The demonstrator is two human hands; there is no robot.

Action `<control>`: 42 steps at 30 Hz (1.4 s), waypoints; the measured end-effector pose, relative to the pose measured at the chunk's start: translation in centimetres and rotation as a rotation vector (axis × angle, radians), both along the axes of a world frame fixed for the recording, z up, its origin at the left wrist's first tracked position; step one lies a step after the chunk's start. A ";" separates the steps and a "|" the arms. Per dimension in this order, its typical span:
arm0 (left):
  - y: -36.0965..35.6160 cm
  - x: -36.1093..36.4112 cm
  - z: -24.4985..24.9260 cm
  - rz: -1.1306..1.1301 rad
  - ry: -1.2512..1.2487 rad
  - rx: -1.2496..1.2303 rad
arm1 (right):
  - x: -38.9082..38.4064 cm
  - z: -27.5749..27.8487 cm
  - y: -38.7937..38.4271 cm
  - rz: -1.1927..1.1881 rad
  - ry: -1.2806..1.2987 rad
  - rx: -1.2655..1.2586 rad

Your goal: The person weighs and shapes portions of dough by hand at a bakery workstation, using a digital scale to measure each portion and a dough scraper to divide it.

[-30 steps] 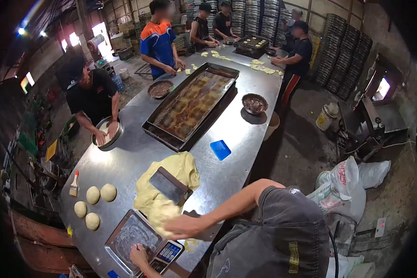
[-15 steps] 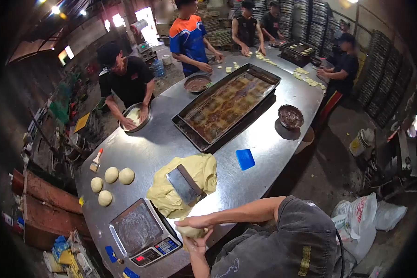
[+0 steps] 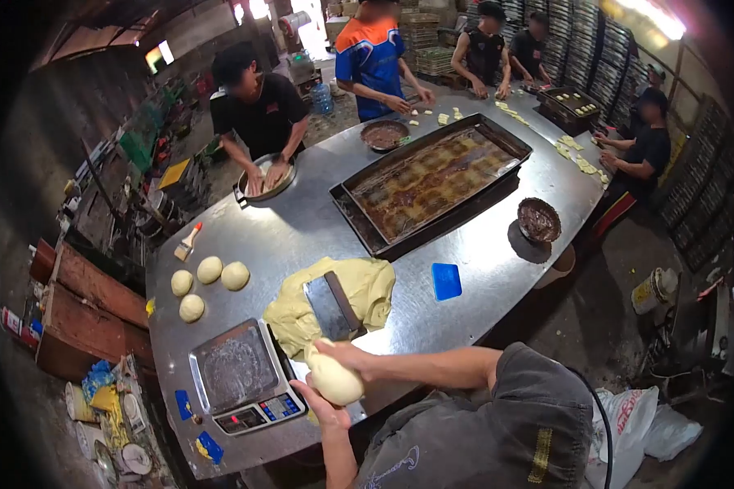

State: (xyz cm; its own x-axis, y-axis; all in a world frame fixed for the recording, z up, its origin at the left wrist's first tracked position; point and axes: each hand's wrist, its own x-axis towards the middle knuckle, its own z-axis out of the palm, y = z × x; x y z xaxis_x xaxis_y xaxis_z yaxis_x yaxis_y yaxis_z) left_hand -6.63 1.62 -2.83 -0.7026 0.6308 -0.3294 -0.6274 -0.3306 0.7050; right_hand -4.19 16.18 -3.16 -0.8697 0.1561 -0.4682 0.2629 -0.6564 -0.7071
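Observation:
My right hand point(image 3: 352, 359) grips a smooth, pale yellow dough ball point(image 3: 339, 383) from above and the side. Below the ball, my left hand point(image 3: 328, 409) cups it with the thumb spread out; its other fingers are partly hidden by the dough. Just beyond my hands lies a large flattened mass of yellow dough point(image 3: 289, 314), with a metal bench scraper point(image 3: 328, 306) resting on it. A digital scale point(image 3: 236, 367) with a floury, bare pan stands to the left. Several finished-looking round dough balls point(image 3: 210, 270) sit behind the scale.
A large oiled baking tray point(image 3: 432, 183) lies across the steel table point(image 3: 294, 236). Nearby are a blue plastic scraper point(image 3: 446, 281), a brush point(image 3: 188, 242) and a dark bowl point(image 3: 539, 220). A co-worker point(image 3: 261, 106) presses dough in a round pan point(image 3: 281, 181); several other people work farther along.
My hands have lifted the dough ball slightly, and it shows more fully between them. My left hand's thumb has spread outward. The view has shifted, so the table appears farther right.

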 end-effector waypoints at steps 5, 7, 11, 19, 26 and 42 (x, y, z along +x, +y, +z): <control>-6.3 -0.8 -0.6 0.080 -0.110 0.138 | -1.7 3.6 1.6 -0.233 0.045 0.446; -8.6 -0.4 -2.9 0.277 0.041 -0.430 | -1.8 1.4 0.8 -0.300 0.174 1.072; -13.9 -1.3 -6.6 0.185 -0.062 -0.471 | 1.8 -6.7 -2.5 -0.107 0.358 1.738; -9.9 -3.0 -10.1 -0.131 -0.374 -0.393 | -2.9 -11.1 -4.3 0.370 -0.180 0.765; -4.1 -4.7 0.5 0.037 -0.140 -0.025 | -1.0 -2.7 0.0 0.329 0.060 0.102; 1.4 -0.2 4.9 -0.194 -0.023 -0.012 | 1.8 7.5 1.1 -0.232 0.223 0.674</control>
State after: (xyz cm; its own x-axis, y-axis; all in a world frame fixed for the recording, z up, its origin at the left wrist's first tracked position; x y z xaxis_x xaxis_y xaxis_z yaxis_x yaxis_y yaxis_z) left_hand -6.86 3.07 2.02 -0.5605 0.7492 -0.3529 -0.6948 -0.1934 0.6927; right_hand -2.40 17.32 4.37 -0.8428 0.5378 -0.0228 -0.0259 -0.0827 -0.9962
